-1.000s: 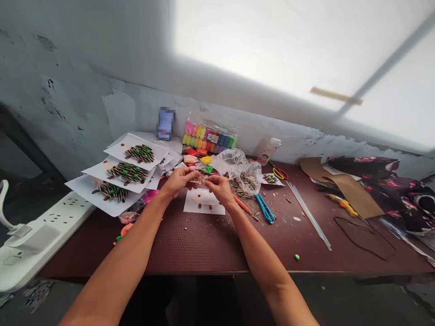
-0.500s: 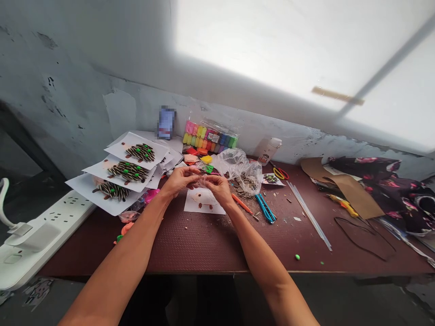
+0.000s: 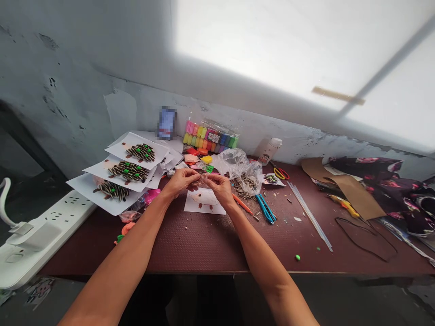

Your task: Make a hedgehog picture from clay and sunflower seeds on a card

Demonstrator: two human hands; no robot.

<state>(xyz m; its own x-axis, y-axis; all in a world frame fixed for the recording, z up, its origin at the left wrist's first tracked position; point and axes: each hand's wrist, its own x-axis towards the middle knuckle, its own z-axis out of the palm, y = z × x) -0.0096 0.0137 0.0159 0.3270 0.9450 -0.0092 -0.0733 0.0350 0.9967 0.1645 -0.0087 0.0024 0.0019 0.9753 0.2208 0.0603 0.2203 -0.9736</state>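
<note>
My left hand (image 3: 182,182) and my right hand (image 3: 219,188) meet above the middle of the table. Both are closed, fingertips pinching a small, crinkled clear plastic bag (image 3: 203,181) between them; its contents are hard to make out. Below them lies a white card (image 3: 204,206) with a pale shape and small brown dots, its upper part covered by my hands. Just behind the bag is a bit of bright green clay (image 3: 209,168). To the right of my right hand rest an orange pen-like tool (image 3: 242,203) and a blue utility knife (image 3: 266,208).
Finished-looking hedgehog cards (image 3: 127,171) are stacked at left, near a white power strip (image 3: 50,235). Behind stand a pack of coloured clay (image 3: 210,137) and a white bottle (image 3: 271,151). Striped seeds (image 3: 245,184), scissors (image 3: 280,173), glue sticks (image 3: 311,217) and a yellow glue gun (image 3: 345,204) lie rightward.
My hands stay almost in place, with the fingers shifting slightly on the clear plastic bag. The rest of the table looks nearly the same.
</note>
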